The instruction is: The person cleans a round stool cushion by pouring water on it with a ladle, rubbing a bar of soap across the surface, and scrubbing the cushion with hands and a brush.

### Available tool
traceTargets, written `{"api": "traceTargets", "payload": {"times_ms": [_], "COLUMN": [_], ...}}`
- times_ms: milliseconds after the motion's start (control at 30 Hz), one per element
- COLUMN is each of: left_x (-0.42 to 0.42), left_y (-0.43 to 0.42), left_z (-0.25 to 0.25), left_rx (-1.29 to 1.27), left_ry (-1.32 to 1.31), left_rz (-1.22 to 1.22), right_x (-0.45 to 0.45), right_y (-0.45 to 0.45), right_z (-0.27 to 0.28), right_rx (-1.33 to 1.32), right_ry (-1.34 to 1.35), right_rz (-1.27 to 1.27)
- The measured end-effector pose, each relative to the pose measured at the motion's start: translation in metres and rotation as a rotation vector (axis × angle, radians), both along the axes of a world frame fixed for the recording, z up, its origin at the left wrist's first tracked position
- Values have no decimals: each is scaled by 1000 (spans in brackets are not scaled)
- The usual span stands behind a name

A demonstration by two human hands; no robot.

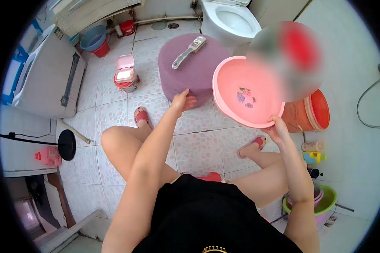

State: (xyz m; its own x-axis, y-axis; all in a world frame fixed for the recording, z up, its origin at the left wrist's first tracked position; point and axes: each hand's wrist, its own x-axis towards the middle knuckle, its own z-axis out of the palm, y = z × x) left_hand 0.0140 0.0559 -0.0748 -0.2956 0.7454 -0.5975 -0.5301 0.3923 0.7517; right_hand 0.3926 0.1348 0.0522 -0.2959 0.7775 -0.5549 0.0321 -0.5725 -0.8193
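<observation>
My right hand (278,130) grips the lower rim of a pink basin (228,90), which is tilted toward me and shows a flower print inside. Part of the basin is hidden behind a blurred round patch at the upper right. My left hand (183,102) is at the front edge of a purple cloth-covered stool (169,57), fingers stretched out and nothing in them. On top of the stool lies a white and grey brush (183,57).
An orange-red bucket (320,109) stands right of the basin, below a toilet (236,21). Bottles (312,157) and a green basin (331,196) line the right wall. A small lidded bucket (133,84), a washing machine (50,76) and a blue basin (93,39) are left.
</observation>
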Motion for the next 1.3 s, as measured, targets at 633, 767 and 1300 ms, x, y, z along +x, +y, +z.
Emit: {"api": "traceTargets", "payload": {"times_ms": [633,767,1300], "left_x": [-67,-75,-63], "left_y": [63,76,80], "left_z": [40,25,27], "left_rx": [89,27,-41], "left_ry": [1631,1434,1354], "left_rz": [61,-76,98], "right_x": [-92,-106,-116], "right_y": [66,67,90], "right_z": [40,56,65], "right_rx": [49,46,31], "right_ry": [-157,-221,-267], "right_rz": [164,194,212]}}
